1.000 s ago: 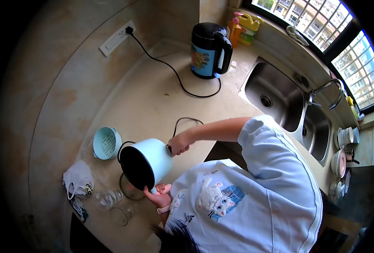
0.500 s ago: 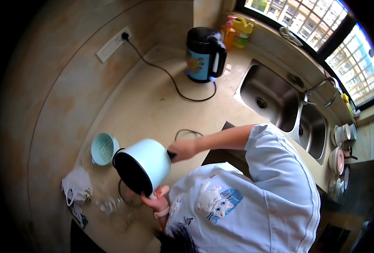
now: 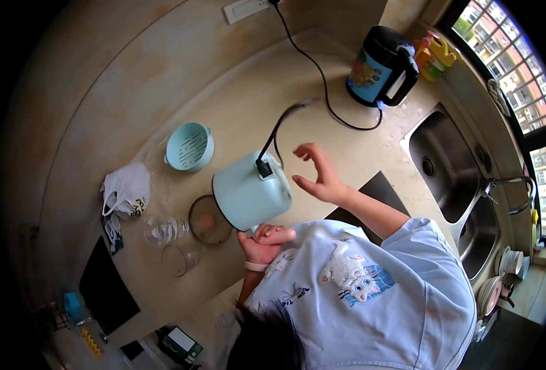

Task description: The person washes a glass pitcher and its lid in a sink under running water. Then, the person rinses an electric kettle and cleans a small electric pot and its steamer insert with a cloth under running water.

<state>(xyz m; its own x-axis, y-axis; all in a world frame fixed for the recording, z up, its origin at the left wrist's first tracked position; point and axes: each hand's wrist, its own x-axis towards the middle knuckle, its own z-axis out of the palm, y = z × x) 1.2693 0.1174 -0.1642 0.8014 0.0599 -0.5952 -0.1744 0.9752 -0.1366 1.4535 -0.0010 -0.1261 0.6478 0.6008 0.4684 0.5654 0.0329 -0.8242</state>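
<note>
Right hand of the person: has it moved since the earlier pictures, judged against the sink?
Yes. The right hand has moved away from the pot, toward the sink.

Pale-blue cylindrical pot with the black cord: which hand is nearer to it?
Left. The left hand touches the pot at its lower edge; the right hand is apart, to the pot's right in the picture.
</note>
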